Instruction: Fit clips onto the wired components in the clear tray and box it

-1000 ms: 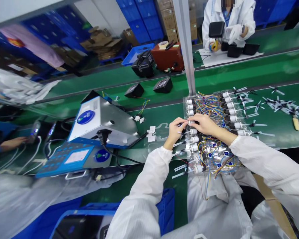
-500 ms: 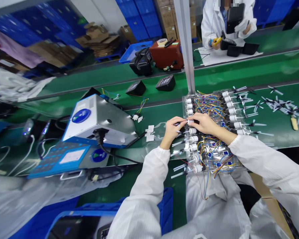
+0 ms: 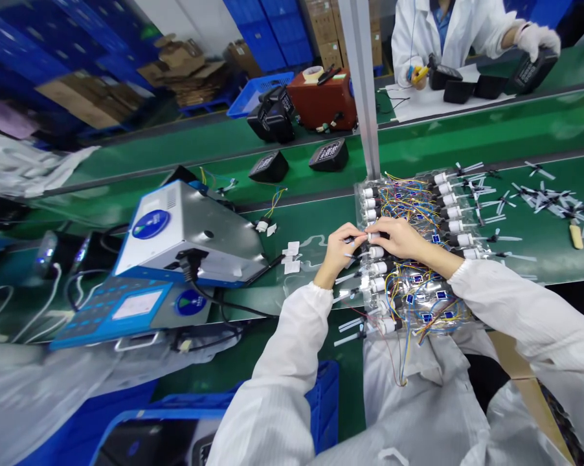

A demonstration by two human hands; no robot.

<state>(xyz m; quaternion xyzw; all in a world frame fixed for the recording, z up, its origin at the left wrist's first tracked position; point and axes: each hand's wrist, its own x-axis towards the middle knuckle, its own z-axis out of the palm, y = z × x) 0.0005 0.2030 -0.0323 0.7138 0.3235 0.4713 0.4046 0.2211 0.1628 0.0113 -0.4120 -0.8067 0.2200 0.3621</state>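
Observation:
On the left edge of a clear plastic sheet point(image 3: 432, 323), my two hands meet at one white cylinder in a row of small motor-like parts. My right hand point(image 3: 396, 238) pinches that white cylinder point(image 3: 372, 237), palm over the wires. Fingers of my left hand point(image 3: 341, 249) close on a small dark-hubbed piece with pale blades, mostly hidden by the fingers. More white cylinders point(image 3: 378, 268) with black ends line both sides of the sheet, several with pale blades sticking out. Coloured wires point(image 3: 408, 207) and small blue boards point(image 3: 441, 295) lie between the rows.
Loose bladed pieces point(image 3: 539, 200) lie scattered on the green bench at right, near a yellowish stub point(image 3: 575, 237). A blue-and-silver machine point(image 3: 190, 233) stands left. A metal post point(image 3: 364, 103) rises behind the sheet. Across the bench, a co-worker's gloved hand point(image 3: 537, 40) holds a black device.
My hands stay at the same cylinder with hardly any movement. Across the bench, the co-worker has lowered the black device to the right. The view has shifted slightly.

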